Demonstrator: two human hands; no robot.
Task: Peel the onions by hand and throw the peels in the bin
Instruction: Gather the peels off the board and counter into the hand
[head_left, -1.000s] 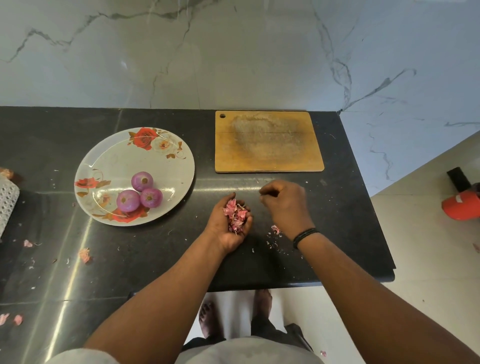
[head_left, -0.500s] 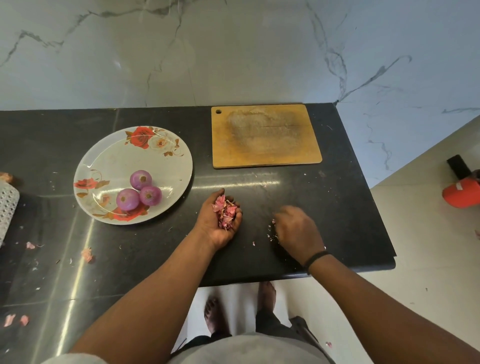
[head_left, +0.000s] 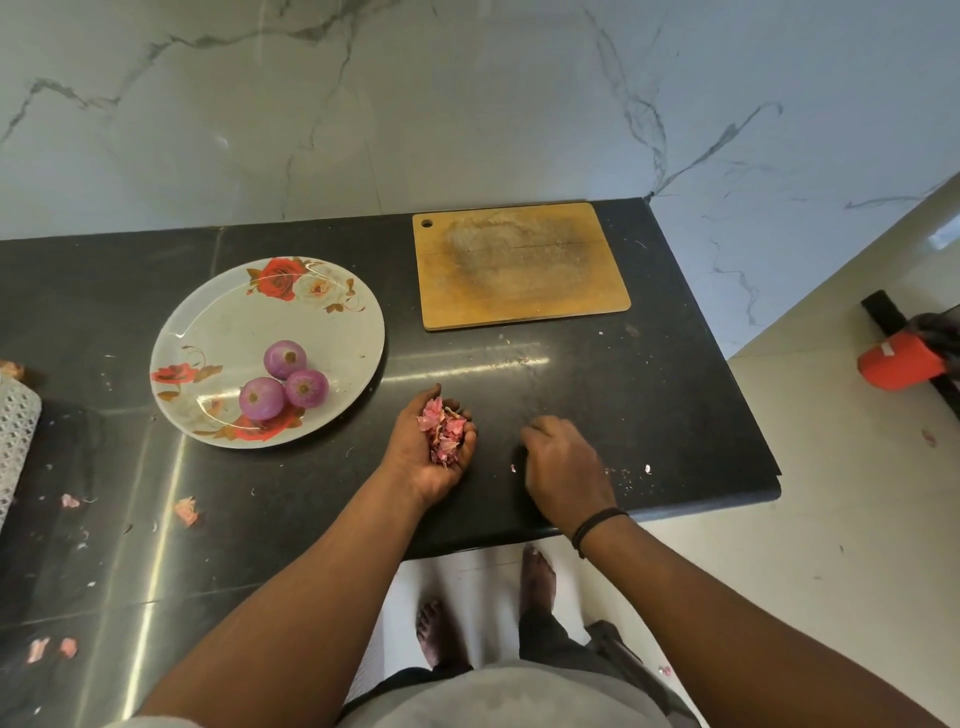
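On the counter (head_left: 649, 374), left hand (head_left: 434, 452) cups peels (head_left: 441, 434) in curled fingers (head_left: 465, 439); right hand (head_left: 563, 470) fingers curled, contents hidden.

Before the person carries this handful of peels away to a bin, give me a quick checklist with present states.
1. Peels held securely: ok, the left hand cups them, palm up.
2. Three onions peeled and on the floral plate: ok.
3. Counter free of scraps: not ok, bits lie beside the right hand, and larger peels lie at the left.
4. Right hand holding a scrap: cannot tell, its fingers are curled down on the counter.
5. Bin located: cannot tell, none is identifiable in view.
6. Cutting board out of the way: ok.
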